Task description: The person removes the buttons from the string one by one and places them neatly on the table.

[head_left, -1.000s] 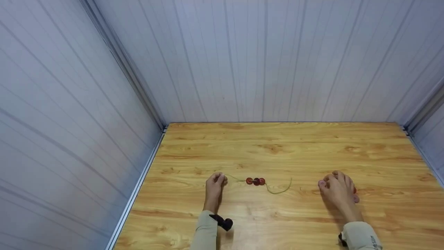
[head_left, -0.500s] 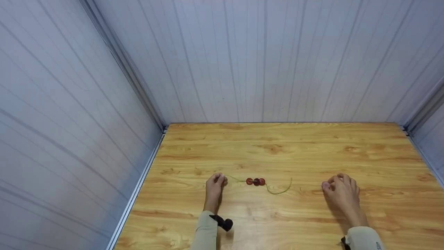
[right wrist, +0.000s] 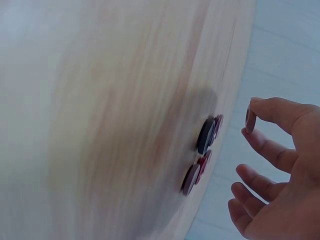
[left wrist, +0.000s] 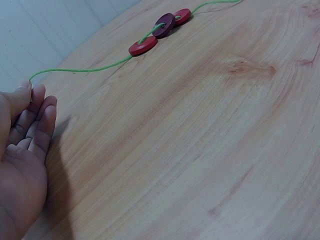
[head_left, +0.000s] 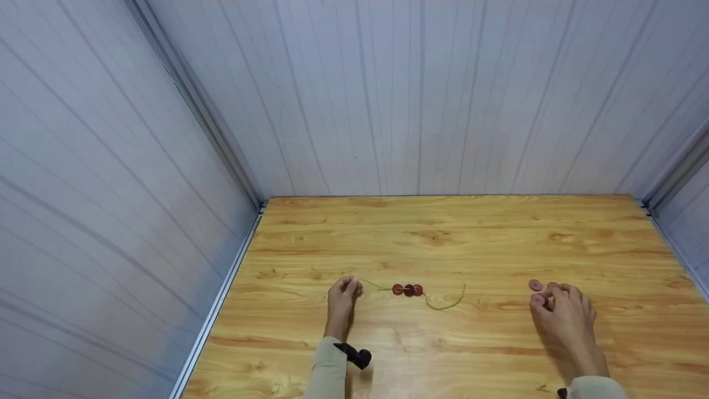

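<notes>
My left hand (head_left: 342,299) pinches one end of a green string (left wrist: 82,70) between thumb and forefinger. Threaded on that string are two red buttons (left wrist: 143,46) with a dark purple button (left wrist: 164,25) between them, and its far end curls loose on the table. At the right, my right hand (head_left: 566,313) holds a pinkish button (right wrist: 250,119) by its edge between thumb and forefinger, the other fingers loosely bent. Below this hand lie a dark button (right wrist: 205,136), a red button (right wrist: 203,166) and a brownish-pink button (right wrist: 190,180), mostly hidden in the head view.
The wooden table (head_left: 432,354) meets a white panelled wall (head_left: 388,111) at the back and another on the left. One pink button (head_left: 535,285) shows on the table just beyond the right fingertips. A black wrist mount (head_left: 354,356) sticks out from the left sleeve.
My right hand has moved right and slightly toward me, still pinching its button, and a pink button on the table has come into sight at its left. The left hand and string stay put.
</notes>
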The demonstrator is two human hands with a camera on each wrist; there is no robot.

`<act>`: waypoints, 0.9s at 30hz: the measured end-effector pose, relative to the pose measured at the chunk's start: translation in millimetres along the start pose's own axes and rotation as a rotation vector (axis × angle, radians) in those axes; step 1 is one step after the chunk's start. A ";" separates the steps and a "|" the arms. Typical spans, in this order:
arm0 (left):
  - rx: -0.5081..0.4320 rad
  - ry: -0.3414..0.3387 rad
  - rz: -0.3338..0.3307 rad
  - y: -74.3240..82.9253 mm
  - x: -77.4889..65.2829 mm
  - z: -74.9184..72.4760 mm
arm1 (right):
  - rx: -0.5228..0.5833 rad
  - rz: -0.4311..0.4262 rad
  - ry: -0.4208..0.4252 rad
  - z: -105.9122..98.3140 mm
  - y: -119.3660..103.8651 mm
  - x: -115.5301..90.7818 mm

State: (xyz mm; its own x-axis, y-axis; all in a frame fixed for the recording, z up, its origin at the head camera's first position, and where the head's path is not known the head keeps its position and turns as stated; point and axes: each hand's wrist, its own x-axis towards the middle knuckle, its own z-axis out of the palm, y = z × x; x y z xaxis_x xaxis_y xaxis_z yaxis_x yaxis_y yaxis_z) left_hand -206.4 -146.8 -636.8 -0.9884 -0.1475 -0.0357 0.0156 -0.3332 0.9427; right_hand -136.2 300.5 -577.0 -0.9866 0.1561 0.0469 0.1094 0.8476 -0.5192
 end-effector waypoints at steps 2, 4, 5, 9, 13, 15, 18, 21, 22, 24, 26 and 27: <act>-0.007 0.000 0.007 0.5 0.0 0.2 | 0.000 0.014 -0.014 -2.0 3.4 -2.6; -0.007 0.020 -0.014 1.1 1.0 1.4 | -0.001 0.027 -0.026 -3.8 6.8 -5.6; -0.008 0.032 -0.039 1.7 1.6 2.0 | 0.002 0.035 -0.033 -5.0 8.2 -7.2; 0.005 0.065 -0.081 2.5 3.1 4.0 | 0.008 0.076 -0.037 -8.4 13.3 -12.3; 0.013 0.066 -0.070 1.6 3.2 4.3 | 0.012 0.093 -0.046 -12.0 19.4 -17.1; 0.014 0.067 -0.066 0.6 3.8 4.2 | 0.010 0.103 -0.059 -14.9 22.8 -19.4; 0.032 0.073 -0.064 0.2 4.3 4.3 | 0.004 0.137 -0.091 -19.9 28.0 -21.3; 0.042 0.072 -0.066 0.8 3.8 4.2 | 0.000 0.181 -0.113 -24.2 32.6 -22.6; 0.044 0.070 -0.070 1.3 3.4 4.2 | 0.000 0.191 -0.117 -25.3 34.2 -23.2; 0.035 0.065 -0.080 2.3 2.5 4.3 | 0.005 0.210 -0.129 -27.1 37.6 -24.5; 0.029 0.060 -0.089 3.0 1.8 4.4 | 0.007 0.225 -0.135 -28.1 40.4 -25.8; 0.031 0.060 -0.092 3.3 1.4 4.4 | 0.005 0.232 -0.137 -28.4 41.5 -26.3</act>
State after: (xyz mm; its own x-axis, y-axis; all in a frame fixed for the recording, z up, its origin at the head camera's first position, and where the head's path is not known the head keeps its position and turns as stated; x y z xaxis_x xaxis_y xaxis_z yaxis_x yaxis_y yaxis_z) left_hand -208.4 -144.0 -632.2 -0.9747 -0.1730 -0.1413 -0.0803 -0.3188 0.9444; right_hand -102.2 345.9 -575.5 -0.9426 0.2752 -0.1893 0.3339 0.7947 -0.5069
